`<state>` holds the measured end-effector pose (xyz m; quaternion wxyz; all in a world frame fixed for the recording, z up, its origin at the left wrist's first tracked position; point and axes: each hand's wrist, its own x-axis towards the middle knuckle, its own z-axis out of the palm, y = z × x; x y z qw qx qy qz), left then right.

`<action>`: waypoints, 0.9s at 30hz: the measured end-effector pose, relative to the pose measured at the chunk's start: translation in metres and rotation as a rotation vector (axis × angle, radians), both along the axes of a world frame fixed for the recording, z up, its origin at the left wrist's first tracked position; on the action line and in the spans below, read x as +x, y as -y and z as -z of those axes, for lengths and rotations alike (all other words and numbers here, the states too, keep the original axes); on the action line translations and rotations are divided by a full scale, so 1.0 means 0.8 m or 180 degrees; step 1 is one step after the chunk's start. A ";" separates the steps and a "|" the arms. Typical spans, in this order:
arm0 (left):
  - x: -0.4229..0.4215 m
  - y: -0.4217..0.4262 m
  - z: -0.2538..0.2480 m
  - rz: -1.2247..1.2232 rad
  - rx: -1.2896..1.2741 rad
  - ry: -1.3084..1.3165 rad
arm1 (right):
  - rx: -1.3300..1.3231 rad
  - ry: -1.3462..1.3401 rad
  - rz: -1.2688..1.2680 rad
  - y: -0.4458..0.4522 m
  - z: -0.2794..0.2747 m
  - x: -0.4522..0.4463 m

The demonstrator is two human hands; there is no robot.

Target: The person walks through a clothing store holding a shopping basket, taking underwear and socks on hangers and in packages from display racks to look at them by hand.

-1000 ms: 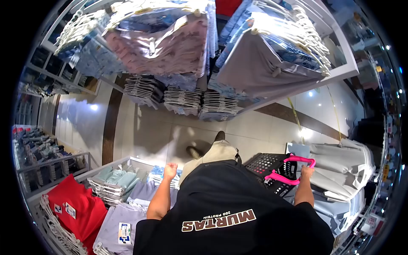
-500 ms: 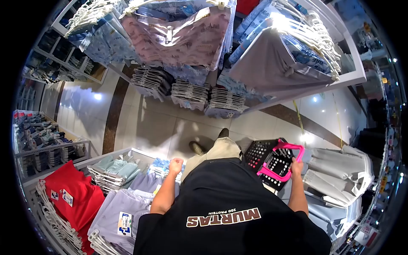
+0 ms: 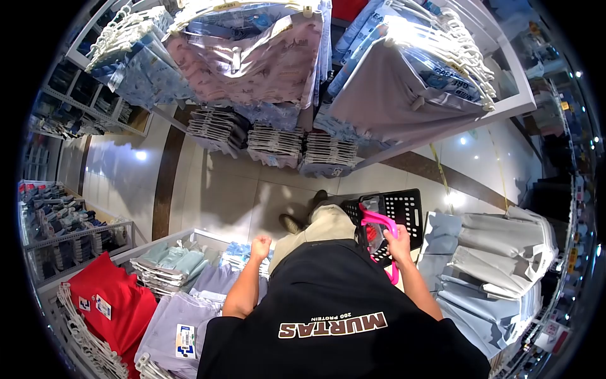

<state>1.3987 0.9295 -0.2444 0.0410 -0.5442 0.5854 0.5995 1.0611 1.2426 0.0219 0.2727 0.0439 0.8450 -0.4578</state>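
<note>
My right hand (image 3: 398, 243) is wrapped round the pink handle (image 3: 379, 218) of a black shopping basket (image 3: 406, 208) with a pattern of holes. The basket hangs beside my right leg, and a clear package with something red lies inside it. My left hand (image 3: 261, 247) is held in a loose fist at my left side, with nothing visible in it. Close to that hand lie folded light-blue patterned clothes (image 3: 238, 254) and lavender garments (image 3: 221, 278) on a low display.
In front stands a white rack (image 3: 514, 104) of hung pink, blue and grey clothes. Red garments (image 3: 117, 300) lie at lower left, with pale grey trousers (image 3: 499, 243) on the right. A tiled floor (image 3: 240, 183) with brown strips runs between the displays.
My right hand and the basket have swung left, closer to my leg, and the basket has turned so its contents show. My left hand has hardly moved. The view has shifted slightly.
</note>
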 end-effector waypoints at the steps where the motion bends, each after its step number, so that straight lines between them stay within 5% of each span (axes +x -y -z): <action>1: -0.003 0.001 -0.002 0.0013 -0.0013 0.0002 | 0.0021 -0.0165 -0.0141 0.002 0.007 0.000; 13: 0.000 0.022 -0.040 -0.0323 0.0172 -0.0155 | 0.0329 -0.0436 -0.0181 0.061 -0.013 -0.034; 17: 0.035 0.043 0.002 -0.0401 0.0103 0.0017 | 0.0310 -0.0727 -0.0187 0.077 0.009 -0.061; 23: 0.017 0.106 -0.020 -0.0311 0.0032 0.0201 | 0.0244 -0.0873 -0.0090 0.093 0.047 -0.080; 27: -0.002 0.173 0.011 0.0152 -0.0019 0.0179 | 0.0252 -0.0076 0.0448 0.139 -0.002 -0.070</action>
